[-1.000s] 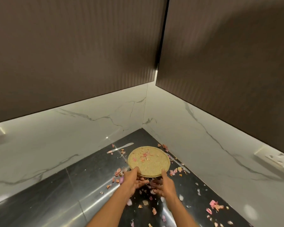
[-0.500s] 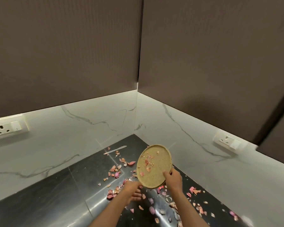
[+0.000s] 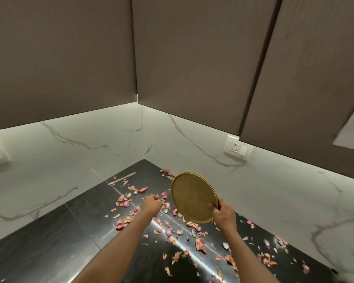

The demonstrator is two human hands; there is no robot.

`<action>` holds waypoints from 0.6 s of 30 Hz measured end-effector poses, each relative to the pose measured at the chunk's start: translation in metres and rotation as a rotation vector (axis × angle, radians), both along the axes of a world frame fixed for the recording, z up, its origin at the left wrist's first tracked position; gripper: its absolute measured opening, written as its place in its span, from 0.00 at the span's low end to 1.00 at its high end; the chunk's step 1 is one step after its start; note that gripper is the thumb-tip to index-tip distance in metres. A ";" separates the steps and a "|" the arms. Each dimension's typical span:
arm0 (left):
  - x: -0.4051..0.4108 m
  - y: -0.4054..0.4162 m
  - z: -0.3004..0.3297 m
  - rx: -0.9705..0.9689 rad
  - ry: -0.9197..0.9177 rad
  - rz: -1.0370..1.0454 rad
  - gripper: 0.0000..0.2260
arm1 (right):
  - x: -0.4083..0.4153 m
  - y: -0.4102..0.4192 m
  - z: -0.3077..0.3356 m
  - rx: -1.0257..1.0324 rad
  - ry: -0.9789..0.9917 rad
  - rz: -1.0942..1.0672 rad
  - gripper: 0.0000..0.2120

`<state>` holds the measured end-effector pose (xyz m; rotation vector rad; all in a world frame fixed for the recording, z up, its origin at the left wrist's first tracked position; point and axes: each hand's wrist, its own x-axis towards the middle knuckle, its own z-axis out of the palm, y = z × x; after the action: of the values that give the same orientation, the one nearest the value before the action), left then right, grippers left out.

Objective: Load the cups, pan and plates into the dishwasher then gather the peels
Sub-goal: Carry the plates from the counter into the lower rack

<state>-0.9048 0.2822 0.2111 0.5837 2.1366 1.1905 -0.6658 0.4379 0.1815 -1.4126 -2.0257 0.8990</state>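
Right hand (image 3: 223, 214): grip closed on the lower right rim of the plate (image 3: 193, 195), held tilted near upright above the tabletop (image 3: 49, 242). Left hand (image 3: 152, 204): fingers curled, hovering over the peels (image 3: 168, 231); contents cannot be determined. Peels lie scattered across the black tabletop beneath both hands.

Showing approx. dozens of pink peels (image 3: 199, 245) lying scattered, too many to count exactly, plus 1 round woven plate (image 3: 193, 198), 1 knife (image 3: 122, 178), 2 wall sockets (image 3: 235, 149), and 2 hands (image 3: 152, 205).
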 end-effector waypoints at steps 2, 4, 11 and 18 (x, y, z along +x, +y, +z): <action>0.010 0.008 0.005 0.033 0.041 -0.062 0.07 | 0.019 -0.011 0.020 -0.003 0.048 -0.012 0.06; 0.019 0.016 0.012 0.075 0.064 -0.141 0.13 | 0.035 -0.021 0.039 -0.013 0.094 -0.012 0.09; 0.039 0.032 0.021 0.149 0.184 -0.295 0.23 | 0.062 -0.024 0.051 -0.041 0.119 0.012 0.13; 0.038 0.028 0.013 0.131 0.288 -0.332 0.22 | 0.073 -0.034 0.055 -0.036 0.153 0.021 0.13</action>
<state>-0.8672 0.3103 0.2238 1.1798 2.0902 1.1156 -0.5927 0.4034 0.2362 -1.3015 -1.9225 1.0248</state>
